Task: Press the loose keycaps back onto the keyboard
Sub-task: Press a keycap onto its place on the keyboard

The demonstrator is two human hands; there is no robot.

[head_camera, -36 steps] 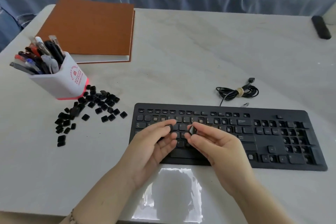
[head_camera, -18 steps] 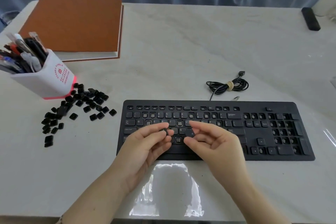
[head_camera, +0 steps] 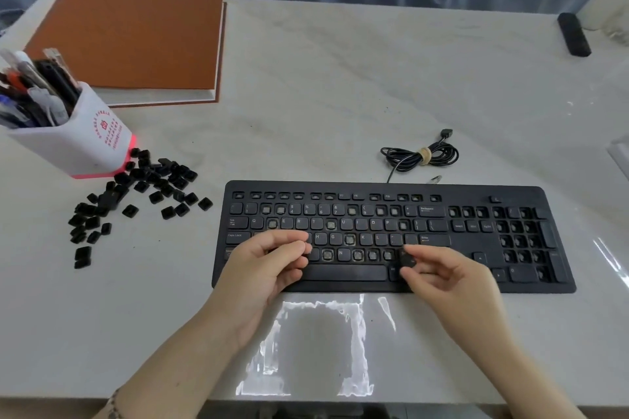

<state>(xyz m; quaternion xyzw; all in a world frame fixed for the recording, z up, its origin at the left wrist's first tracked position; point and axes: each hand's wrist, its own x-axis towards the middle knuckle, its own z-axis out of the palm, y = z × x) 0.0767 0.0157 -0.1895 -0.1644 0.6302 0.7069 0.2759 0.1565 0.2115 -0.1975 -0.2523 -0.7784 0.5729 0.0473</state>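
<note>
A black keyboard (head_camera: 391, 235) lies on the white table, with several bare key sockets among its letter rows and in the number pad. My right hand (head_camera: 449, 279) pinches one black keycap (head_camera: 406, 260) between thumb and forefinger, just above the keyboard's bottom row, right of the space bar. My left hand (head_camera: 269, 269) hovers over the keyboard's left end. Its fingers are curled against the thumb and no keycap shows between them. A pile of loose black keycaps (head_camera: 136, 197) lies on the table left of the keyboard.
A white pen holder (head_camera: 78, 139) full of pens stands beside the keycap pile, and a brown notebook (head_camera: 136, 34) lies behind it. The coiled keyboard cable (head_camera: 420, 155) sits behind the keyboard. A black remote (head_camera: 573, 34) rests at the far right.
My hands were close together over the letter rows, the left pinching a small keycap. They have parted, and my right hand has moved right and down with a keycap.
</note>
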